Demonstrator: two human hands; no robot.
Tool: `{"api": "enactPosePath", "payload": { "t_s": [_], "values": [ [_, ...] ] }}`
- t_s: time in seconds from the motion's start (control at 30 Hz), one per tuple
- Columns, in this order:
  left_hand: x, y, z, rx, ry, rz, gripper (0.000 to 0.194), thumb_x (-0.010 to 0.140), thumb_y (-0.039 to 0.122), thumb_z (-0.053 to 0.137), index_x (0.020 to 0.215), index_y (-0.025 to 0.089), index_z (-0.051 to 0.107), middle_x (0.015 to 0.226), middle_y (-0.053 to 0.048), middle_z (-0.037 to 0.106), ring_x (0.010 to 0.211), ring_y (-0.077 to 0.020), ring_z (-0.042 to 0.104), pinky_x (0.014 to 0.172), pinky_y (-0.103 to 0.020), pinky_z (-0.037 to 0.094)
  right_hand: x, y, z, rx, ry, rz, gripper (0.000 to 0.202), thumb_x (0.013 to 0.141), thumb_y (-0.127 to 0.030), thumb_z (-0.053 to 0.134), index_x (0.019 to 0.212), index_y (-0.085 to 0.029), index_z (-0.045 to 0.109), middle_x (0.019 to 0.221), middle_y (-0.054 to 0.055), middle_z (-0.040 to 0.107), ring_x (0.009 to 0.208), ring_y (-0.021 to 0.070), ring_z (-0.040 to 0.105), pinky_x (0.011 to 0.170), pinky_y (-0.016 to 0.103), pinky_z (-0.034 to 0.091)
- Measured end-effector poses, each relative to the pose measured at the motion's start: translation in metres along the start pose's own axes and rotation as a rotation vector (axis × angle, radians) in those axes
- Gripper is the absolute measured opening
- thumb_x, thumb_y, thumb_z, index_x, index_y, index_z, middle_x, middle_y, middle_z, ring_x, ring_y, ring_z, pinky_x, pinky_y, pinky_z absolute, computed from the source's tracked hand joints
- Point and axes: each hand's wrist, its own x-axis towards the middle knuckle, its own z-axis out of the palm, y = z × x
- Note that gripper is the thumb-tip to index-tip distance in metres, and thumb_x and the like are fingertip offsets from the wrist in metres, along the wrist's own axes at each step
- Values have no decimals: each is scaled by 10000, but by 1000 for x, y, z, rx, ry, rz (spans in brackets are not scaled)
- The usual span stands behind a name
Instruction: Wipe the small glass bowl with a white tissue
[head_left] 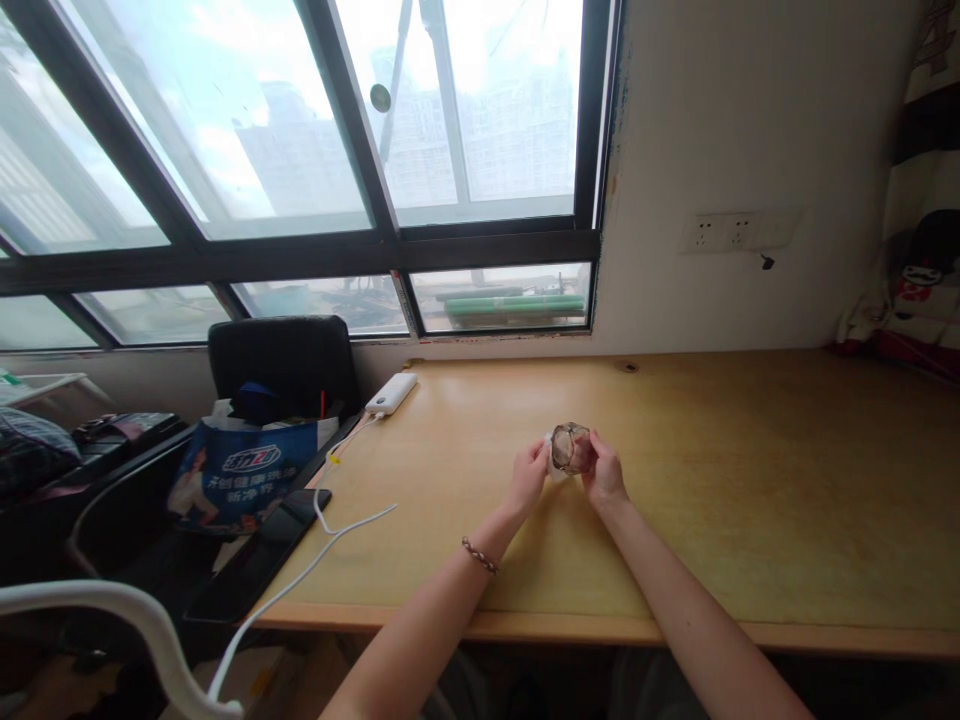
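Note:
A small, see-through brown glass cup (570, 447) with faceted sides is held above the middle of the table, tilted so its mouth shows. My right hand (606, 472) grips it from the right, fingers closed along its side. On the cup's left, my left hand (529, 474) pinches a white tissue (555, 468) that lies against the glass. Part of the tissue is hidden behind the cup and fingers. A braided bracelet (480, 556) circles my left wrist.
The wooden table (787, 500) runs under a window. At its left edge are a white power bank (391, 394), a white cable (300, 570) and a dark phone-like slab (259, 555). A blue bag (240, 475) rests on a black chair (281, 360). Wall sockets (724, 232) are at the right.

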Motion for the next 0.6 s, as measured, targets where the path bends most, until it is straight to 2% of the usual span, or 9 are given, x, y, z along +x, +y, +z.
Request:
{"api": "enactPosePath", "payload": {
  "t_s": [0.07,0.13,0.23,0.3,0.47,0.6],
  "values": [
    [0,-5,2,-177,-77,-149,313,695,373,538,849,111,612,721,-46,626,668,-146,567,664,-273,450,-3,-2,0,-225,10,-124,297,726,-420,501,659,-143,583,571,9,583,496,123,506,497,245,390],
    [-1,-7,4,-307,-146,-233,304,663,347,579,844,104,608,725,-55,624,653,-138,569,671,-280,452,-7,-4,1,-524,0,-284,331,754,-447,454,655,-154,573,567,10,562,506,126,484,505,246,361],
    [-4,-6,7,-424,-196,-285,245,637,280,605,804,100,605,713,-59,618,620,-127,565,664,-281,455,-14,-7,2,-915,-42,-563,315,779,-420,438,605,-179,542,572,16,527,550,135,457,564,256,335],
    [-5,-4,7,-501,-186,-303,190,640,245,595,764,101,598,691,-53,612,603,-124,561,659,-282,458,-17,-9,1,-1054,-95,-702,297,789,-389,440,584,-193,530,585,28,512,581,146,444,604,268,324],
    [-1,3,2,-704,-95,-358,199,711,296,531,775,115,584,717,-53,611,637,-131,568,697,-302,465,-18,-17,2,-1284,-221,-863,249,800,-352,441,648,-203,570,656,70,541,729,199,437,708,326,299],
    [1,0,-2,-709,-69,-286,188,707,282,573,808,123,584,761,-48,610,674,-106,561,716,-256,460,-22,-22,7,-1367,-334,-893,197,793,-340,469,712,-224,605,693,65,585,854,229,415,803,384,246]
  ]
}}
